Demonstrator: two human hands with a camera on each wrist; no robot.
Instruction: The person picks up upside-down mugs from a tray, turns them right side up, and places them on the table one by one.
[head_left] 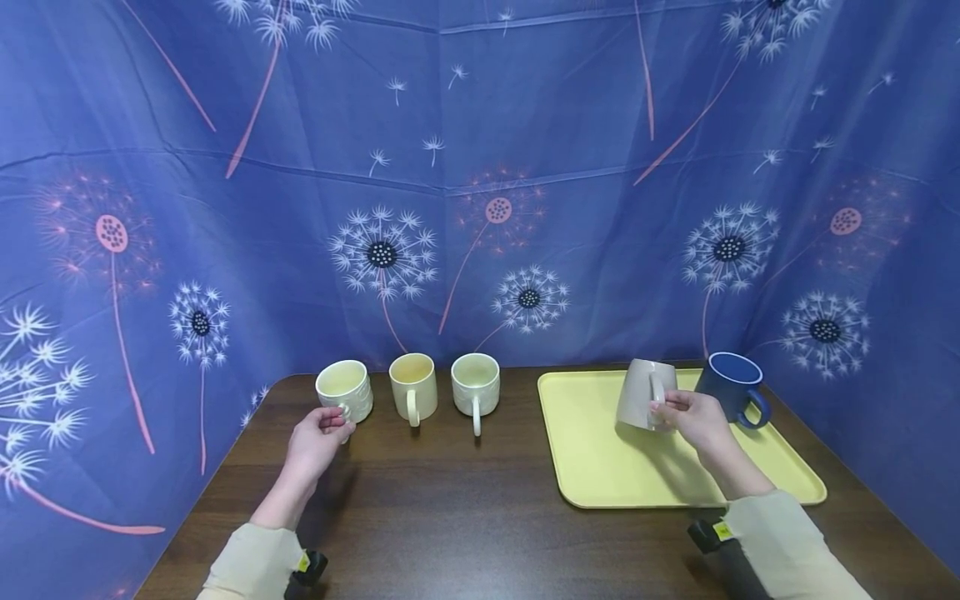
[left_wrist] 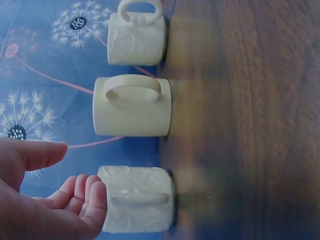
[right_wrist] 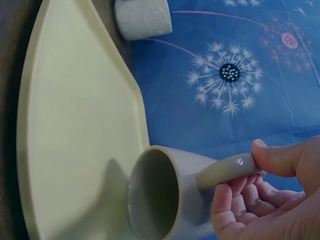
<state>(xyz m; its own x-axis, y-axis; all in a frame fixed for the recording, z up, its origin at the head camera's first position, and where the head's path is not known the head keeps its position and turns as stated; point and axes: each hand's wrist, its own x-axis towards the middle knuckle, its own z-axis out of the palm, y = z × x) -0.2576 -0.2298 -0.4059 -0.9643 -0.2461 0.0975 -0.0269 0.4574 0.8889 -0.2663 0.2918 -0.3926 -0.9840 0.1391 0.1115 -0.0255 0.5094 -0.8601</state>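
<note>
Grey smooth mug [head_left: 634, 393] | right hand [head_left: 697, 421] pinches curved handle [right_wrist: 225, 172] | yellow tray [head_left: 592, 471]

A grey mug [head_left: 636, 396] tilts mouth-down over the yellow tray [head_left: 600, 475]; farthest to its left, a pale embossed mug [head_left: 362, 400] stands upright.

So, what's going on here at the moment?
A person is working with both hands. The right hand holds a gray mug by its handle, mouth down and tilted, over the yellow tray, where a blue mug stands upright. The left hand, thumb and fingers apart, is by the handle of the leftmost pale mug, one of three in a row on the brown table.
</note>
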